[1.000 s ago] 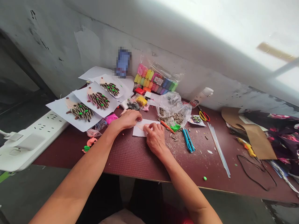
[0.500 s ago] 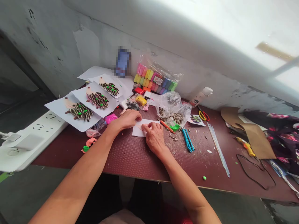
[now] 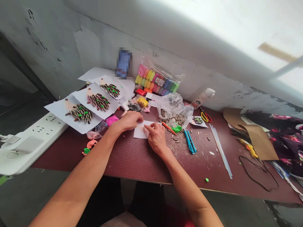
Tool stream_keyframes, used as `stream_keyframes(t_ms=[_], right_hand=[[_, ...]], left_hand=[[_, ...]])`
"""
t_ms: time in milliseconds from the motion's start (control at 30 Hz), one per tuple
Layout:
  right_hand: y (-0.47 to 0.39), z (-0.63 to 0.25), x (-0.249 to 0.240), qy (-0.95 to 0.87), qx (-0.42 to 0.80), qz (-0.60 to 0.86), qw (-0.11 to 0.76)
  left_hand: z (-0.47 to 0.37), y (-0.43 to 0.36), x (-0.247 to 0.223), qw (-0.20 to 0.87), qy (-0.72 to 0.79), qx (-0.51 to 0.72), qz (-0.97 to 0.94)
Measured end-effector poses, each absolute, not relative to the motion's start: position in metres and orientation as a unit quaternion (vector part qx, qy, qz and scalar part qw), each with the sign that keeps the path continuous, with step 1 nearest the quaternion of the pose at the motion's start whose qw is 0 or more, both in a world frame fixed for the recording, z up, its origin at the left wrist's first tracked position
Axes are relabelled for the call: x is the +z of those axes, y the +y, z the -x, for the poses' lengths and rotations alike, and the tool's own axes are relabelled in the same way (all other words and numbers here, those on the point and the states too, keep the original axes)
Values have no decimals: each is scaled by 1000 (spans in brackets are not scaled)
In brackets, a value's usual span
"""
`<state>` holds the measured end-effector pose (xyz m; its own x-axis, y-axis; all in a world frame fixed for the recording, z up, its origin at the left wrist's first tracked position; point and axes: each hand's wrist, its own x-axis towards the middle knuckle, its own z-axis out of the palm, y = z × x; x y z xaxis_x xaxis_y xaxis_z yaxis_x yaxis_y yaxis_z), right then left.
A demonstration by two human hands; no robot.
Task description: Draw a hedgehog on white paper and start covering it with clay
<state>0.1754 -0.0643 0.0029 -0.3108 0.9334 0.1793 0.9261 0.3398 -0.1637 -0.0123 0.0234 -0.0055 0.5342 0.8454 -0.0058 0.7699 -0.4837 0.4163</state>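
Observation:
A small white sheet of paper (image 3: 139,134) lies on the table in front of me, with a flat pale peach shape (image 3: 142,128) on it. My left hand (image 3: 131,120) is closed at the upper left edge of the sheet, its fingertips bent down onto it. From the right, my right hand (image 3: 156,135) rests over the paper, index finger stretched onto the peach shape and the other fingers loosely bent. Part of the shape is hidden under that hand. Just beyond it lie an orange stick-like tool (image 3: 169,128) and striped sunflower seeds (image 3: 179,119).
Seed-covered hedgehog pictures (image 3: 81,113) overlap at the left beside a white power strip (image 3: 35,138). Behind are bagged coloured clay blocks (image 3: 157,80) and a plastic bag (image 3: 174,102). To the right lie a teal utility knife (image 3: 190,142), scissors (image 3: 205,116), clear sticks (image 3: 220,151) and a yellow glue gun (image 3: 249,148).
My right index finger has straightened and shifted slightly on the peach shape. My left hand stays in almost the same place.

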Motion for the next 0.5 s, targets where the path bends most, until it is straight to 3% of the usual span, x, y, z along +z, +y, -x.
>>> stream_keyframes(t_ms=[100,333,500], right_hand=[[-64,-178,1,-804,9,576,146],[-66,-172,2,-834,-9,545,86],[-65,-174,4,-828,-11,551,97]], left_hand=[[12,23,-5,188,470,100,-856],[12,21,-5,183,480,102,-852],[12,22,-6,181,474,100,-856]])
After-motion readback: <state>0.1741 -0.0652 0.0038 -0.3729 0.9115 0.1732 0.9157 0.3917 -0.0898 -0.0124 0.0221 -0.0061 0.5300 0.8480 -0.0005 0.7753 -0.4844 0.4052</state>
